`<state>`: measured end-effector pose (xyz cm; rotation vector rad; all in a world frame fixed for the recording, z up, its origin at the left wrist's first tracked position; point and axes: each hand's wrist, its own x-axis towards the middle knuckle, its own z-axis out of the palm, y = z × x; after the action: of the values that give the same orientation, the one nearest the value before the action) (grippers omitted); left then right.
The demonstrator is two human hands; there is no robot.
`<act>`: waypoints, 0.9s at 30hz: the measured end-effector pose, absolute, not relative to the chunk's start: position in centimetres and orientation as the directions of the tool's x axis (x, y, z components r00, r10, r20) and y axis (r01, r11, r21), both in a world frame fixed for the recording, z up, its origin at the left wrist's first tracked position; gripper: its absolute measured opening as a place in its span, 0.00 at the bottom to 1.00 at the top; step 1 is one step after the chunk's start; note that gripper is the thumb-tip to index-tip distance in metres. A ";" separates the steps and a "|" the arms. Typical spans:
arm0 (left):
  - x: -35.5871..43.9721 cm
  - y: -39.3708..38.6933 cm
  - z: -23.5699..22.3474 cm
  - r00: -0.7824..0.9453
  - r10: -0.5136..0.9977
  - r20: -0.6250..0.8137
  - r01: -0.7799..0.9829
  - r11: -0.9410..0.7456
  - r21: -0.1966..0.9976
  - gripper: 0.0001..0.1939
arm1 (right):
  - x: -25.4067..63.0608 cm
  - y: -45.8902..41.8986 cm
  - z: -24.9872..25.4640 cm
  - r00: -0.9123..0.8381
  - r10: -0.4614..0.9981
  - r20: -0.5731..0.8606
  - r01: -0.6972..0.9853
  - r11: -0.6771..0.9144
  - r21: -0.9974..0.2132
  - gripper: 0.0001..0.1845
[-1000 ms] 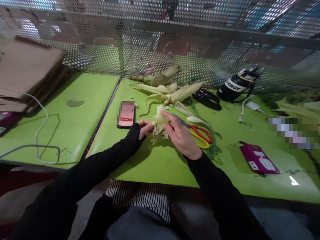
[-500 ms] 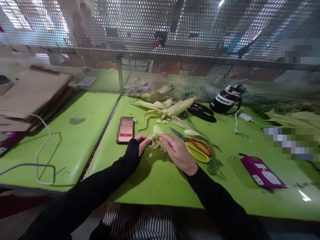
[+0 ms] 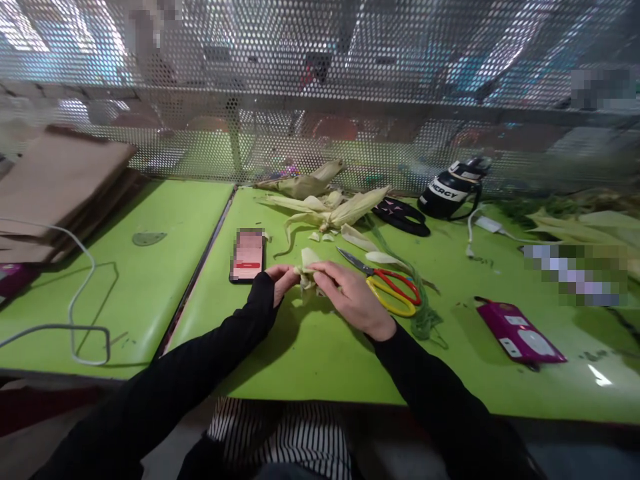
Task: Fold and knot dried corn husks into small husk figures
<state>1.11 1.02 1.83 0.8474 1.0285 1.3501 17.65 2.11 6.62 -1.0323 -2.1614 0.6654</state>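
Observation:
Between my two hands is a small bunch of pale corn husk pieces (image 3: pixel 309 257), one piece standing up above my fingers. My left hand (image 3: pixel 283 279) pinches its left end. The fingers of my right hand (image 3: pixel 350 293) are closed on its right side, covering part of it. Scissors (image 3: pixel 393 288) with one red and one yellow handle lie right of my right hand, blades apart. Beyond my hands lie larger corn husks (image 3: pixel 345 210) and a few cut scraps (image 3: pixel 320 237). Green string (image 3: pixel 425 313) trails beside the scissors.
A phone (image 3: pixel 249 257) lies left of my hands. At the right are a purple power box (image 3: pixel 520 331), a black bottle (image 3: pixel 450 191) and a white plug (image 3: pixel 487 225). Brown paper (image 3: pixel 65 187) and a grey cable (image 3: pixel 75 287) occupy the left. A perforated metal screen (image 3: pixel 280 107) closes the back.
The view tilted up, then shifted slightly. My right fingers moved from the upright husk piece down to the bunch's side and closed there. My left hand keeps its pinch.

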 end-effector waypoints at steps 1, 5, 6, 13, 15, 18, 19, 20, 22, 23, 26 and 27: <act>1.0 0.9 2.1 -0.064 0.994 -0.090 -0.320 0.065 0.945 0.12 | 17.6 2.1 6.7 -0.479 0.817 0.322 0.474 0.549 -0.688 0.13; 0.9 0.6 2.9 -0.086 0.992 -0.094 -0.239 0.071 0.968 0.12 | 17.6 2.1 6.5 -0.407 0.870 0.278 0.440 0.453 -0.775 0.18; 0.9 0.6 3.0 -0.089 0.991 -0.099 -0.234 0.076 0.969 0.11 | 17.6 2.1 6.4 -0.393 0.878 0.272 0.444 0.441 -0.780 0.18; 1.2 0.7 2.9 -0.072 0.993 -0.091 -0.286 0.067 0.956 0.11 | 17.5 1.9 6.1 -0.349 0.856 0.382 0.499 0.514 -0.697 0.11; 1.2 0.7 2.7 -0.060 0.992 -0.112 -0.331 0.086 0.940 0.13 | 17.6 1.9 6.2 -0.399 0.827 0.397 0.480 0.557 -0.678 0.11; 1.2 0.4 2.6 -0.039 0.991 -0.126 -0.356 0.104 0.929 0.14 | 17.8 2.0 6.3 -0.471 0.777 0.416 0.463 0.620 -0.634 0.10; 1.2 0.3 2.7 -0.031 0.992 -0.126 -0.352 0.107 0.930 0.14 | 17.9 2.1 6.2 -0.491 0.762 0.423 0.461 0.639 -0.616 0.10; 1.2 0.2 2.8 -0.026 0.992 -0.127 -0.348 0.110 0.931 0.14 | 18.0 2.2 6.2 -0.508 0.746 0.430 0.462 0.658 -0.595 0.10; 1.2 0.2 3.0 -0.018 0.991 -0.133 -0.341 0.119 0.933 0.14 | 18.2 2.3 6.0 -0.535 0.714 0.452 0.468 0.696 -0.545 0.09; 1.2 0.2 3.0 -0.009 0.990 -0.139 -0.338 0.128 0.932 0.13 | 18.3 2.4 5.9 -0.545 0.700 0.461 0.476 0.711 -0.517 0.09; 1.3 0.5 3.1 0.024 0.987 -0.159 -0.353 0.157 0.922 0.13 | 18.5 2.4 5.8 -0.551 0.691 0.467 0.530 0.723 -0.444 0.09; 1.3 0.6 3.0 0.035 0.986 -0.160 -0.360 0.162 0.919 0.13 | 18.6 2.4 5.9 -0.552 0.697 0.459 0.551 0.717 -0.427 0.09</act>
<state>1.34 0.60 3.02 0.8218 1.0047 1.2376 18.55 2.40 5.90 -0.9430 -2.3050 0.3099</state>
